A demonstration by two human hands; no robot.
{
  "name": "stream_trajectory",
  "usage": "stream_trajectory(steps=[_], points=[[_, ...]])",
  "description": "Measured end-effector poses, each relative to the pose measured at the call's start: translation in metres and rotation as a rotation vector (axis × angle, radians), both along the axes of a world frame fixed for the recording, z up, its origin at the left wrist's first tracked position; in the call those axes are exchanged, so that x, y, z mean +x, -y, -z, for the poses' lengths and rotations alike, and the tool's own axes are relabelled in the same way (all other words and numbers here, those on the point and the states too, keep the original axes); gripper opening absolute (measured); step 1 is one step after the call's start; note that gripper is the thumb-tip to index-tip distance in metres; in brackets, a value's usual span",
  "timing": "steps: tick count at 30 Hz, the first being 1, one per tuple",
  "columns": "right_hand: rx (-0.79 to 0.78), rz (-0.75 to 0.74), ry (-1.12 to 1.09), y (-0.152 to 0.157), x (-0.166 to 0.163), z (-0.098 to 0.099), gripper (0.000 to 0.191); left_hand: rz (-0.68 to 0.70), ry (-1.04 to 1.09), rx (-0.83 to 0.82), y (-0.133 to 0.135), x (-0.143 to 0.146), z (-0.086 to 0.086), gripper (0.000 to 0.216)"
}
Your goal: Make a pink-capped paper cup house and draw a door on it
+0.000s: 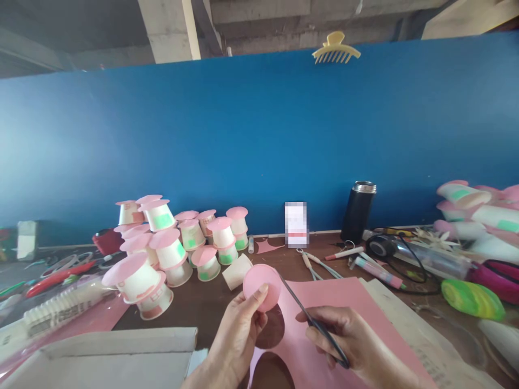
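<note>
My left hand (237,332) pinches a round pink paper disc (263,274) between thumb and fingers. In my right hand (357,337) is a pair of dark scissors (299,301). Their blades point up and left, with the tip close to the disc's right edge. Whether the blades are apart I cannot tell. Below both hands lies a pink paper sheet (352,294) with round holes cut out of it. A white paper cup (236,272) lies tipped over just behind the disc.
Stacked paper cups with pink disc tops (162,246) stand to the left. An open white box (121,343) sits front left. Pliers (312,262), a black bottle (357,213), markers (344,253) and a yellow-green object (472,299) lie rightward. A blue partition (259,135) rises behind.
</note>
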State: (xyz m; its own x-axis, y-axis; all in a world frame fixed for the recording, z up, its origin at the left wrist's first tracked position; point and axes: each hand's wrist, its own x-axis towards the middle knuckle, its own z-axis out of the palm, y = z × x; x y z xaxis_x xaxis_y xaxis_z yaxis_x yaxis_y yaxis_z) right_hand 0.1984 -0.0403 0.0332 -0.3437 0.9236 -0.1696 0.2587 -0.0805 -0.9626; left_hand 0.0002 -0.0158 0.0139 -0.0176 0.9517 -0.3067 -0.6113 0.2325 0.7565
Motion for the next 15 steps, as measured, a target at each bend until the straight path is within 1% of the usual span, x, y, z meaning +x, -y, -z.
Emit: stream_trajectory(steps=[3, 6, 10, 12, 15], points=[[-0.019, 0.023, -0.010, 0.0007, -0.0018, 0.0013, 0.042, 0.005, -0.099, 0.050, -0.0010, -0.0028, 0.0065, 0.032], [-0.020, 0.037, -0.020, 0.0006, -0.0026, 0.0023, 0.040, 0.048, -0.239, 0.112, -0.0015, -0.0049, 0.0109, 0.033], [-0.011, 0.019, 0.001, -0.0011, -0.0026, 0.0025, 0.054, 0.115, -0.294, 0.167, -0.0012, -0.0037, 0.0096, 0.034], [-0.011, 0.018, -0.002, -0.0018, -0.0026, 0.0025, 0.059, 0.115, -0.300, 0.172, -0.0007, -0.0028, 0.0070, 0.034], [-0.008, 0.018, -0.004, -0.0019, -0.0029, 0.0026, 0.061, 0.112, -0.307, 0.168, 0.0000, -0.0025, 0.0038, 0.034]])
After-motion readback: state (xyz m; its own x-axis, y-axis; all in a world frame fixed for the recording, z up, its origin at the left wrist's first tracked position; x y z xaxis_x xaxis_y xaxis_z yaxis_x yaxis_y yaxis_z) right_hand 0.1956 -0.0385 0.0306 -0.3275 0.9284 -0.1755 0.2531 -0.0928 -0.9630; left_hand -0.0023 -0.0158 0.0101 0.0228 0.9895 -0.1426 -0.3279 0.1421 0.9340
